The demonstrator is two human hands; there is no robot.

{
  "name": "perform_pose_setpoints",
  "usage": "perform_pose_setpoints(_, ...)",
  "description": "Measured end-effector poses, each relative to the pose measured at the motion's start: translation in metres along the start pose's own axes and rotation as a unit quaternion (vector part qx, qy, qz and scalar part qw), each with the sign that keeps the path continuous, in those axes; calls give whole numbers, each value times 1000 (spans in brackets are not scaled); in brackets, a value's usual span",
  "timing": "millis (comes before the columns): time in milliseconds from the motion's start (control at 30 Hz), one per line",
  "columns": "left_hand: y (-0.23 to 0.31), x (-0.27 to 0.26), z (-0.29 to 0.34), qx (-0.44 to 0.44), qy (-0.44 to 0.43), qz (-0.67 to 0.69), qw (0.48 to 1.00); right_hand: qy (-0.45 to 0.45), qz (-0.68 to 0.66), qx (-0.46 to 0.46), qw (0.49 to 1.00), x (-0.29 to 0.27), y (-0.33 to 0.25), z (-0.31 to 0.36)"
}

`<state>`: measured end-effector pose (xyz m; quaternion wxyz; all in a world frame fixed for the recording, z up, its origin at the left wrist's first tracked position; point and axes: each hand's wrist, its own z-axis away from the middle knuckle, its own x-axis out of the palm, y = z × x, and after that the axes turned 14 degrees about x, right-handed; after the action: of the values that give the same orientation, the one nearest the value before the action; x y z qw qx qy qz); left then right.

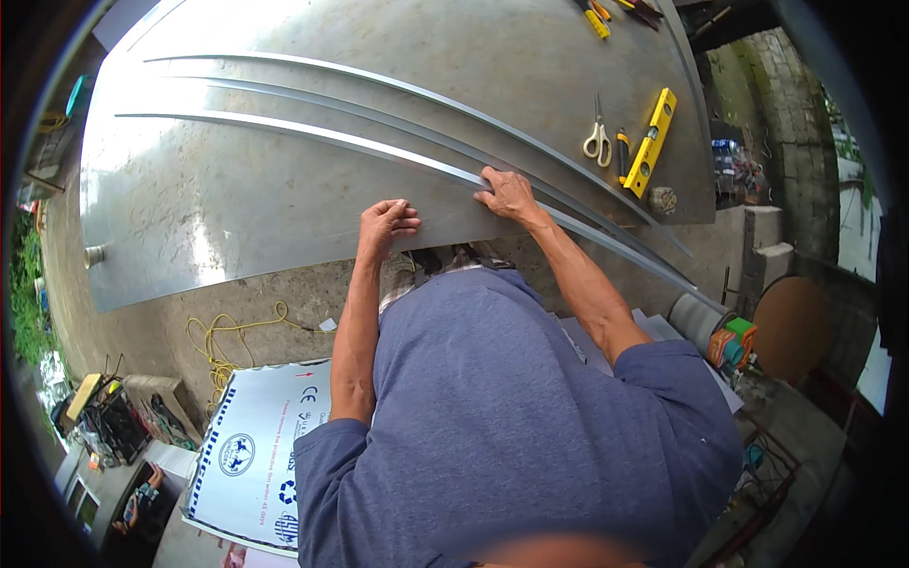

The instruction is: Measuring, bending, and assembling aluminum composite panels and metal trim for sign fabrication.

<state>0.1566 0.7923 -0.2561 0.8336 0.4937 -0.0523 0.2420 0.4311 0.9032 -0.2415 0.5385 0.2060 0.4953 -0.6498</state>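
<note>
Three long, thin silver metal strips lie aslant over a grey sheet-metal tabletop (pixel 312 180). My right hand (pixel 508 194) grips the nearest strip (pixel 379 147) near its middle, thumb on the near side. Just beyond it run the middle strip (pixel 379 112) and the far strip (pixel 445 106). My left hand (pixel 386 227) is above the near edge of the tabletop, apart from the strips. Its fingers are curled in toward the thumb; whether something small is pinched there I cannot make out.
Scissors (pixel 597 142), a yellow spirit level (pixel 651 142) and a yellow-black hand tool (pixel 622 156) lie on the right of the tabletop. A roundish lump (pixel 663 200) is near them. Below the table are a yellow cord (pixel 222 341) and a film-covered panel (pixel 251 454).
</note>
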Motion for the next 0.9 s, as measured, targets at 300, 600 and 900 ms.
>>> perform_pose_setpoints(300,1,5,0,6,3,-18,1000,5,4,21,1000,6,7,2)
perform_pose_setpoints(600,3,14,1,4,4,-53,999,46,-31,-27,998,11,10,13)
perform_pose_setpoints(900,14,45,-29,7,117,-73,990,53,-32,-98,993,16,30,23)
